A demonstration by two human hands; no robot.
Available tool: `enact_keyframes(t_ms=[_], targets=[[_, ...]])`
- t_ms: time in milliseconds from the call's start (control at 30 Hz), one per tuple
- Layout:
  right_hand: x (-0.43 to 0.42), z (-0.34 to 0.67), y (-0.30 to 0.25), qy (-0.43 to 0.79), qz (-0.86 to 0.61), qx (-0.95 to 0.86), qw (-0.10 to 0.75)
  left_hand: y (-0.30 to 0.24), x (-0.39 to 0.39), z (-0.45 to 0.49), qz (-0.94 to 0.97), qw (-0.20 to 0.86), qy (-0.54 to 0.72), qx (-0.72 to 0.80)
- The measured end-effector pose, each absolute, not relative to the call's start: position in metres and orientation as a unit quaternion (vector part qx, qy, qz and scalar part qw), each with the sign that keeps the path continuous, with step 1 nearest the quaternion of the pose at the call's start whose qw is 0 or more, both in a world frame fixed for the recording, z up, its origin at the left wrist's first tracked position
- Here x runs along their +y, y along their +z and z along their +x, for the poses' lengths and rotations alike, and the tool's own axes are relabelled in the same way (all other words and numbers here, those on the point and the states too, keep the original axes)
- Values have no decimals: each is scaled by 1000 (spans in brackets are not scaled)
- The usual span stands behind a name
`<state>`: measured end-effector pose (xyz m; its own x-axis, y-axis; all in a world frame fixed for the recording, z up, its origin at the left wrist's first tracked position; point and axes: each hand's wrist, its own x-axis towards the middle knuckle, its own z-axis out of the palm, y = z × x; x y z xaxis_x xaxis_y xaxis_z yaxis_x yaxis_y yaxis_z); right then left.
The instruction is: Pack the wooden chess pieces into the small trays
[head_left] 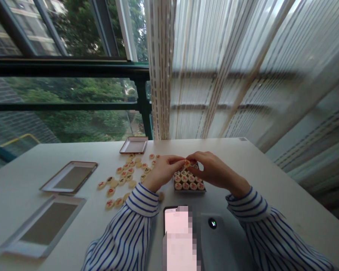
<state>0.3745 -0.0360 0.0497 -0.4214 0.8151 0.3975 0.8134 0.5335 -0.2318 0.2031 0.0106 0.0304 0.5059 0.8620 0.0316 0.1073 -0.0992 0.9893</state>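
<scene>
My left hand and my right hand meet above a small box filled with rows of round Chinese chess pieces. Between their fingertips is one Chinese chess piece with a red character on its face. Thumb and fingers of both hands are closed around its edges. The pieces in the box's front rows lie face up with red characters, and darker characters show farther back. My hands hide part of the box's back rows. To the left, loose chess pieces are scattered on the white table, some blank side up.
A shallow tray sits at the table's back edge. Two more shallow trays or lids, one brown-rimmed and one pale, lie at left. In front of me are a phone and a pale device with a small round display.
</scene>
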Motion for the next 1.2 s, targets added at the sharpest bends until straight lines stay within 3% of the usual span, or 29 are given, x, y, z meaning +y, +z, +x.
enact_keyframes(t_ms=[833,1200], targets=[[-31,381,43,16,-477,-854,207,18,11,209,625,578,363,378],[-29,384,41,16,-485,-852,196,17,10,212,671,522,341,401]])
